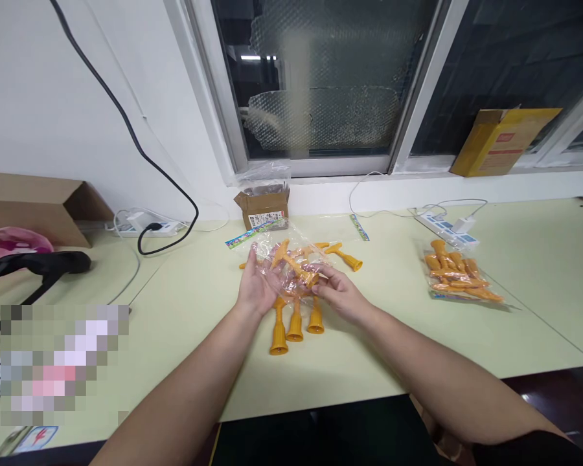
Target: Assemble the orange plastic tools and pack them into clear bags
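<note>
A clear plastic bag with a colourful header strip lies across my left hand (258, 283), palm up with the fingers under the plastic. Inside the bag (291, 241) shows an orange T-handled piece (286, 260). My right hand (337, 292) pinches the bag near the piece's cup end. Several more orange pieces lie on the table around and below the hands, such as the one nearest the front edge (278, 336) and one at the upper right (344, 256). My left fingertips are partly hidden by plastic glare.
A filled bag of orange pieces (454, 272) lies at the right, by a power strip (447, 230). A small open carton (265, 208) stands against the wall. Cables, a larger box (29, 204) and a black strap (53, 262) are at left.
</note>
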Motion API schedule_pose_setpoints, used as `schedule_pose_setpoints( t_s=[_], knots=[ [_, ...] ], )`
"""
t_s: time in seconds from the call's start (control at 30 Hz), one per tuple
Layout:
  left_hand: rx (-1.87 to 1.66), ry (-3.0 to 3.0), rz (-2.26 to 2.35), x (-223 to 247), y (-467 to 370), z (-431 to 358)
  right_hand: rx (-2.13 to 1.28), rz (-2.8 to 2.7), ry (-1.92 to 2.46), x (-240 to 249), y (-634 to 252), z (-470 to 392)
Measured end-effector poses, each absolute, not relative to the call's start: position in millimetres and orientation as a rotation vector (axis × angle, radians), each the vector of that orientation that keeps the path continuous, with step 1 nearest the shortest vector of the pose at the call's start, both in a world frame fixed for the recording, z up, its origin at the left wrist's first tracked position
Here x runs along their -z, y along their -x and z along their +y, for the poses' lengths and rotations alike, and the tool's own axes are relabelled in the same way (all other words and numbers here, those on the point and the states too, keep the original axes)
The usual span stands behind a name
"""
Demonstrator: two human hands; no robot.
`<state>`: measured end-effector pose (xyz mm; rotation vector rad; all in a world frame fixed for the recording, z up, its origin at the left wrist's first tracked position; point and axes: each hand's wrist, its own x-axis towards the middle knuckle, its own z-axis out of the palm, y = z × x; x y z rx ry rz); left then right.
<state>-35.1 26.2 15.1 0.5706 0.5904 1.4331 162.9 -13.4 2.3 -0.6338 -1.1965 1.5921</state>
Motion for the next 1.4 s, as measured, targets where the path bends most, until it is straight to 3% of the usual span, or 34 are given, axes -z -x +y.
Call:
schedule_pose_setpoints(
  t_s=[0.17,0.3,0.57,0.97,1.23,1.4],
  knots=[
    [-1.242,-0.531,0.568,-17,31,23,-1.782,-0.904,0.612,3,-152,-15],
    [-1.217,-0.556,0.583,-17,26,19,-1.795,-1.063,0.662,9,-150,-16],
    [-1.15,-0.59,0.548,-12,9,6,-0.908,-1.84,0.994,4,-160,-21],
    [-1.216,-0.757,0.632,-8,-1,-6,-1.017,-1.44,0.796,19,-150,-16],
    [-1.326,-0.554,0.676,-14,16,13,-0.656,-1.993,0.587,-2,-167,-19],
    [-1.373,-0.39,0.725,-20,27,22,-0.362,-1.864,0.607,-13,-206,-4]
  ],
)
